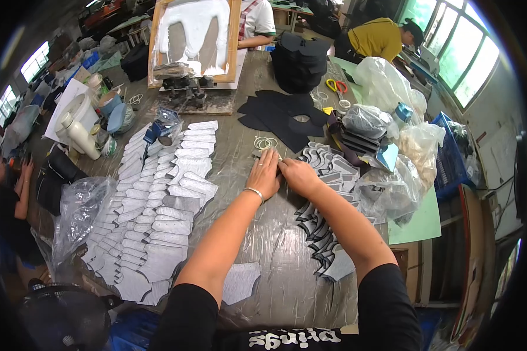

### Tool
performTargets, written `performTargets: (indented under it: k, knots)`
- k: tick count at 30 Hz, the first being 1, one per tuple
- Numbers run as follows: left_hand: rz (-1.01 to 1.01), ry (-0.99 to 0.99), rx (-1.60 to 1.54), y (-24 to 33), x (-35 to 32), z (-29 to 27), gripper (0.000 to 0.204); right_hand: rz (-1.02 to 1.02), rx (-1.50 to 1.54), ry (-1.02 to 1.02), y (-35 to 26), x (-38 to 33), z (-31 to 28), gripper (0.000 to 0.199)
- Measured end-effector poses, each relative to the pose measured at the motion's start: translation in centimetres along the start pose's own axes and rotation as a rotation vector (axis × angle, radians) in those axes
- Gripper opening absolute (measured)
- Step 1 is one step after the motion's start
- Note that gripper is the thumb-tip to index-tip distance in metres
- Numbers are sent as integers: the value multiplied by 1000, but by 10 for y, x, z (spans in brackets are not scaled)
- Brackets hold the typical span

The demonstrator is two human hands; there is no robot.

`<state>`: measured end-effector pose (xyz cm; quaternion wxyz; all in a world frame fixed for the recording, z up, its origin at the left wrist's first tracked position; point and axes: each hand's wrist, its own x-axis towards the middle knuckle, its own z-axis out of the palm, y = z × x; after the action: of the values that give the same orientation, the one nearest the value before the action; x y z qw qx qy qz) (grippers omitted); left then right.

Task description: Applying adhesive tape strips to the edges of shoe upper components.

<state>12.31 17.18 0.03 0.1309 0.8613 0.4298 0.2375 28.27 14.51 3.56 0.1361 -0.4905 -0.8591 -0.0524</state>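
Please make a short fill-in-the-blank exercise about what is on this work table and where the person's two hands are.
1. The left hand and the right hand meet on the table beside a fanned stack of grey cut pieces, and the left wrist wears a thin ______.
2. The scissors have red and ______ handles.
3. Rows of grey pieces lie to the ______ of the hands.
4. The pile of flat pieces beyond the hands is ______ in colour.

Missing words: bracelet; yellow; left; black
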Motion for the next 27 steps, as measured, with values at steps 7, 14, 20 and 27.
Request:
performTargets:
  k: [7,14,20,27]
  knots:
    - [-68,-128,26,5,-3,7,72,51,-48,-50,-10,-5,-13,15]
    - [-105,-174,-78,15,3,-8,76,116,22,-31,-8,-10,-10,16]
    - [-141,-126,-64,10,2,8,77,28,-35,-35,-6,-6,-14,14]
    - [-145,-143,-68,10,5,13,80,-71,-158,-18,-10,-19,-25,13]
